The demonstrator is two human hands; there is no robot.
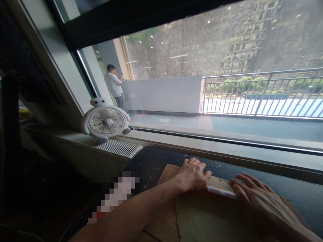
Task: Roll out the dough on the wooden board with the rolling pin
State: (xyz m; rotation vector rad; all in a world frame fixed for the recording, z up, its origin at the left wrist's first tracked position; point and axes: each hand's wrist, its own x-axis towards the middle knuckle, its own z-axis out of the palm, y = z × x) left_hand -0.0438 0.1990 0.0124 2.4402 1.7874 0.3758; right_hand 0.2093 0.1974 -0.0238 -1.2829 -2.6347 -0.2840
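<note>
My left hand point(194, 173) lies palm down, fingers bent and apart, over the left end of a slim white stick with red print point(222, 192). The stick's right end runs under my right hand point(262, 195), whose fingers are stretched out and spread. Beneath the stick is a pale, flat sheet that looks like rolled dough point(202, 215), with an uneven left edge. Part of it shows beyond the stick, between my hands. Under the sheet is a tan board point(166, 174). My hands and forearms hide both ends of the stick and much of the sheet.
The dark tabletop point(151, 164) carries pale specks. A blurred-out pinkish item point(118, 195) lies near its left edge. A white character-shaped fan point(108, 121) stands on the vented ledge point(118, 148). Behind the window are a person point(115, 84) and a railing point(262, 94).
</note>
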